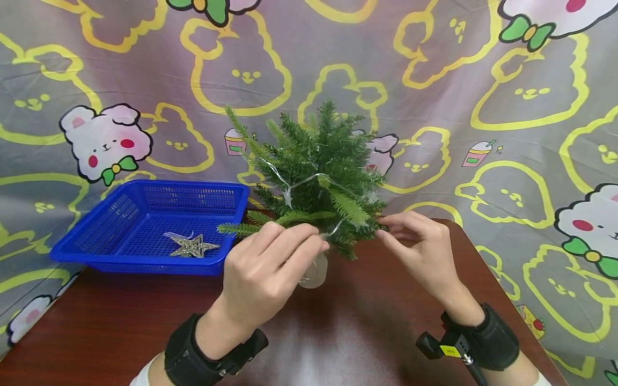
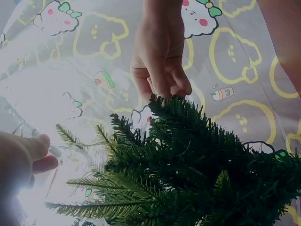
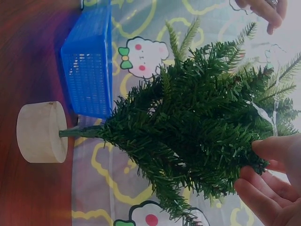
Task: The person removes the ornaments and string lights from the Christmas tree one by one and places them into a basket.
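While draped over the green tree [image 1: 314, 153]: clear garland [image 1: 288, 196] with star shapes, running roughly from ten o'clock to four o'clock across the near side of the branches in the head view.
Left hand [image 1: 270, 271]: at seven o'clock from the tree, thumb and fingers together, pinching a thin stretch of the garland.
Right hand [image 1: 427, 241]: at four o'clock from the tree, thumb and fingertips closed about a branch tip [image 3: 259, 165].
Garland and grip: main span toward twelve to one o'clock from the left hand, pinched stretch slanting toward one o'clock into the greenery; left hand nearer to it, right hand nearer to the tree's outer side, probably the deciding relation for guiding the strand across.
Garland end: hidden at the left fingers; cannot tell whether loose.
Tree stance: upright, long axis twelve to six o'clock, pale round base [image 3: 40, 133] on the table [image 1: 367, 305].
Blue basket [image 1: 159, 261]: at eight to nine o'clock from the tree, holding a gold star ornament [image 1: 195, 247].
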Action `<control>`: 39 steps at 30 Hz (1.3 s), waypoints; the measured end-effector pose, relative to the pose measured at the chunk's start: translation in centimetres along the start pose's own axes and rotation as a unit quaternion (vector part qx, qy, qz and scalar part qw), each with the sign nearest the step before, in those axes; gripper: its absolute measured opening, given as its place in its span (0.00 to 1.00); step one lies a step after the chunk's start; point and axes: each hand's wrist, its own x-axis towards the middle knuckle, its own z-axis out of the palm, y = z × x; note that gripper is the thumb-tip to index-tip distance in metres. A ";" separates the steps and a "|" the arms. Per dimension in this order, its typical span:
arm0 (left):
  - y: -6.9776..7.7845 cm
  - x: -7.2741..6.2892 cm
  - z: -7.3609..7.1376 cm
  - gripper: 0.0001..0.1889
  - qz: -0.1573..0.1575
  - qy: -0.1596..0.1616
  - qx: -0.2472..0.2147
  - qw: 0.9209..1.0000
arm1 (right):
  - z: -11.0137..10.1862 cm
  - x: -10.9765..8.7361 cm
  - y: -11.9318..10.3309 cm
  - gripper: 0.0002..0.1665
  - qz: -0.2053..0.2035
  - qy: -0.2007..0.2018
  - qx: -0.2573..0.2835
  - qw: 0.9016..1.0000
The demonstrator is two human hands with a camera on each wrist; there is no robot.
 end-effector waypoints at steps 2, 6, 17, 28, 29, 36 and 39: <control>0.1 -0.1 0.0 0.06 -0.002 -0.009 -0.008 1.000 | 0.0 0.0 0.0 0.11 -0.001 -0.001 -0.004 1.000; 0.2 -0.4 -0.1 0.06 0.001 -0.030 -0.037 0.999 | 0.0 0.0 -0.1 0.11 -0.003 -0.002 -0.009 1.000; 0.4 -1.4 0.3 0.15 -0.056 -0.095 -0.062 0.992 | 0.0 -0.3 -0.6 0.12 -0.015 -0.003 -0.012 1.000; 0.1 -1.4 0.3 0.05 -0.090 -0.023 -0.110 0.990 | 0.2 -0.7 -1.6 0.12 -0.026 -0.011 0.004 1.000; 0.1 -1.4 0.3 0.03 -0.101 -0.027 -0.111 0.988 | 0.2 -0.7 -1.7 0.12 -0.027 -0.011 0.004 1.000; 0.2 -1.8 0.1 0.29 -0.143 -0.073 -0.067 0.985 | 0.3 -1.1 -2.0 0.13 -0.035 -0.007 0.000 0.999; 0.1 -1.9 0.1 0.30 -0.154 -0.075 -0.053 0.984 | 0.4 -1.2 -2.1 0.13 -0.037 -0.007 0.000 0.999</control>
